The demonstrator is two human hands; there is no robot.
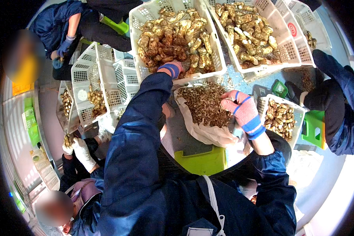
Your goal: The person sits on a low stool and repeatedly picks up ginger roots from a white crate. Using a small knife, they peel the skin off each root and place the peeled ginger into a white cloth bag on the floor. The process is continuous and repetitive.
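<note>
My left hand (171, 69), in a pink glove with blue bands, reaches over the near side of a white plastic crate (219, 60). Its fingers are at the brown, soil-stained mushrooms (168, 48), which look like matsutake; whether they grip one is hidden. Over a heap of brown trimmings (205, 103) hovers my right hand (244, 109), gloved alike, thumb and forefinger pointing left. I cannot make out anything held in it. The trimmings lie on a pale bag or sheet (194, 132) below the crate.
Another crate of mushrooms (247, 32) stands at upper right, and a smaller one (280, 118) beside my right arm. White crates (101, 79) line the left. Co-workers sit around; one's white-gloved hands (82, 150) hold a mushroom. A lime-green stool (200, 160) is beneath me.
</note>
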